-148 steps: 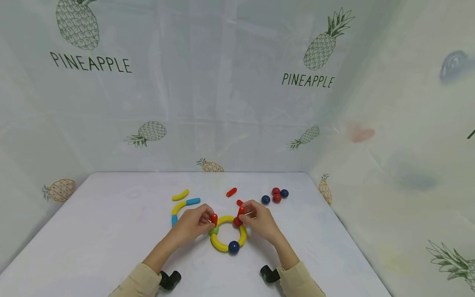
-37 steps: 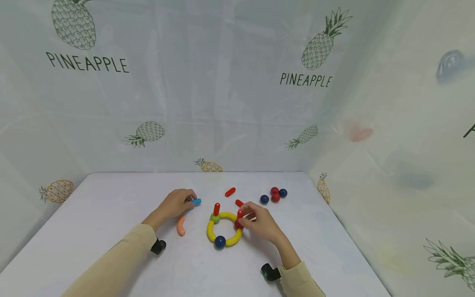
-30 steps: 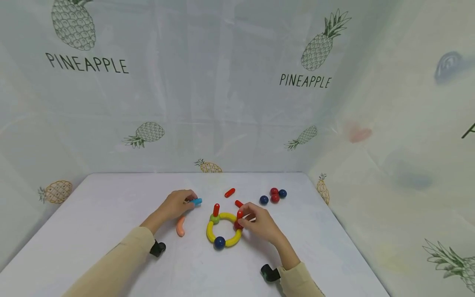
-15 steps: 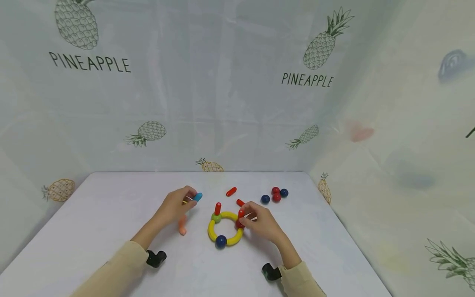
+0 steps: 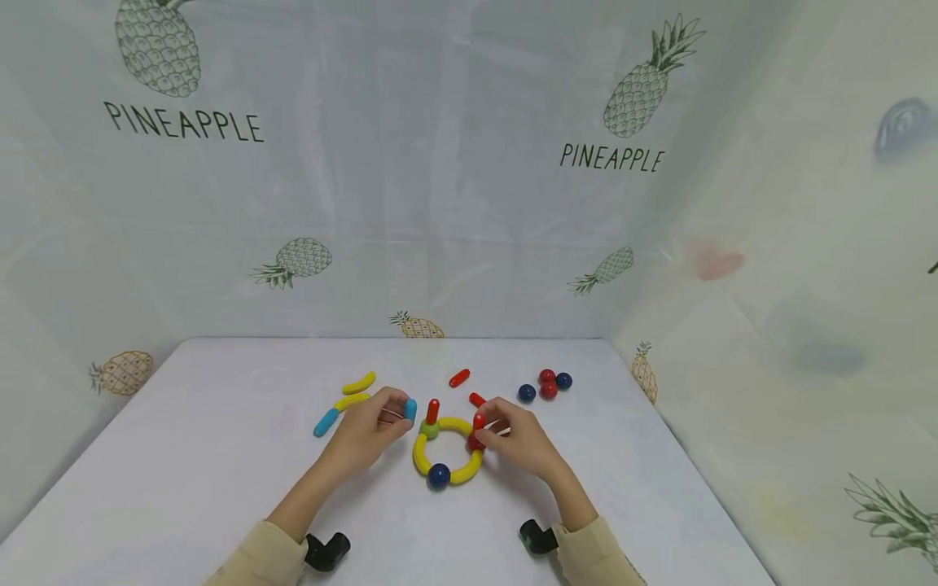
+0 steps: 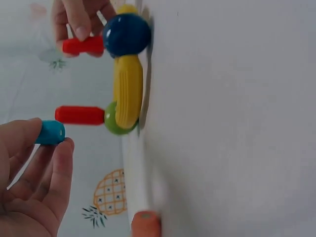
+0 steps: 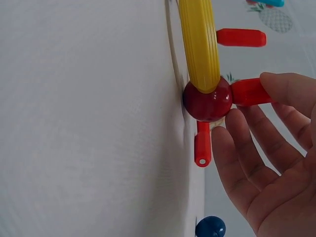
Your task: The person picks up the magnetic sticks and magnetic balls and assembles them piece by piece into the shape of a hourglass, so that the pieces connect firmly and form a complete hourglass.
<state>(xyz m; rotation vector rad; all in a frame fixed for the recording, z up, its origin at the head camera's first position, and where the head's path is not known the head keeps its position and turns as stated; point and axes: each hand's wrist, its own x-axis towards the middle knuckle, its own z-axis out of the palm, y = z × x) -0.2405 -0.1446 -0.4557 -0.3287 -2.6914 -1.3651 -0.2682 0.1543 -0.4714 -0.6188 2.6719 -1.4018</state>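
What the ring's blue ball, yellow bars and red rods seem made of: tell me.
Blue ball: glossy, perhaps painted metal or plastic; bright highlights show. Yellow bars: likely satin moulded plastic; fine lengthwise ridges show. Red rods: semi-gloss plastic or painted wood; the smooth, even colour leaves it open.

Both arms reach in from the lower edge of the head view and angle inward toward each other, each pale sleeve ending before the wrist so that the left forearm [image 5: 300, 509] and right forearm [image 5: 570, 492] show bare. The left hand [image 5: 369, 427] is raised above the surface, its thumb [image 6: 19, 136] and fingers [image 6: 61, 168] in a pinching grip, the fingers bent. The right hand [image 5: 515, 435] hangs near it with a gap between the two, also pinching with its thumb [image 7: 289, 90]; in the right wrist view the palm [image 7: 291, 197] faces the camera and the lower fingers are gently curved and slightly apart.
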